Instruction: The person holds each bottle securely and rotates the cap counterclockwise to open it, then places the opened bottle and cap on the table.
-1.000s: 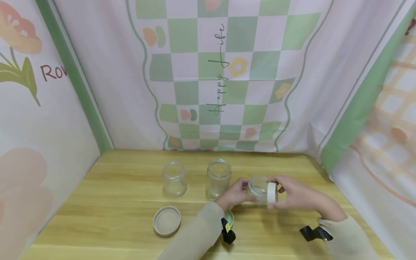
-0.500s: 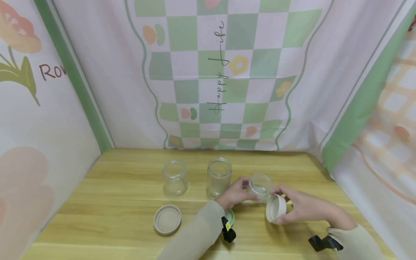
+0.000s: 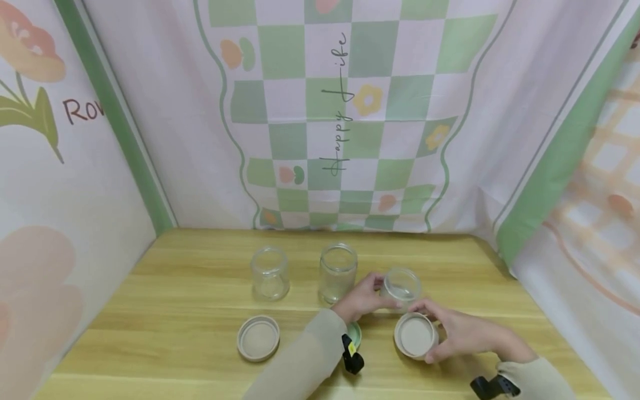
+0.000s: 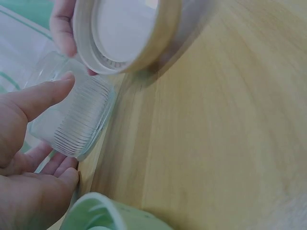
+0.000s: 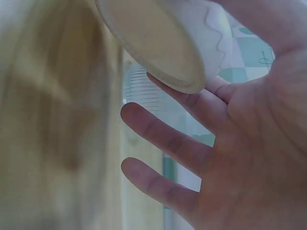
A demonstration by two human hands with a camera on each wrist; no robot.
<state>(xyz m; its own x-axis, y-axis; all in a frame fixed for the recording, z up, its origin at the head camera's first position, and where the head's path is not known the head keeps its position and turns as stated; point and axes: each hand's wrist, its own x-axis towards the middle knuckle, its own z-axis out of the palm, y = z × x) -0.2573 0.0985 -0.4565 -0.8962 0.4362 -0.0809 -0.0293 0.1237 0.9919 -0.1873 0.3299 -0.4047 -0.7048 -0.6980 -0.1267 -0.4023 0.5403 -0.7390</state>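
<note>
In the head view, my left hand [image 3: 364, 300] holds a short clear glass jar [image 3: 402, 284], which stands upright and uncovered on the table's right half. The left wrist view shows its thumb and fingers on either side of the ribbed jar [image 4: 79, 120]. My right hand [image 3: 467, 333] pinches a whitish screw lid [image 3: 416, 335] by its edge, just in front of the jar, with the hollow inside facing up. From the right wrist, the lid's flat outer face [image 5: 153, 38] and wavy-lined side show. Whether the lid touches the table, I cannot tell.
Two more open glass jars, one round [image 3: 270, 275] and one taller [image 3: 338, 273], stand to the left on the wooden table [image 3: 165, 311]. A beige lid [image 3: 258, 339] lies hollow side up. A green lid [image 3: 354, 334] is partly hidden under my left forearm.
My right hand has brought the whitish lid from upright on edge at the jar's right side down toward the front, turning its hollow side up. The left hand and jar have stayed put.
</note>
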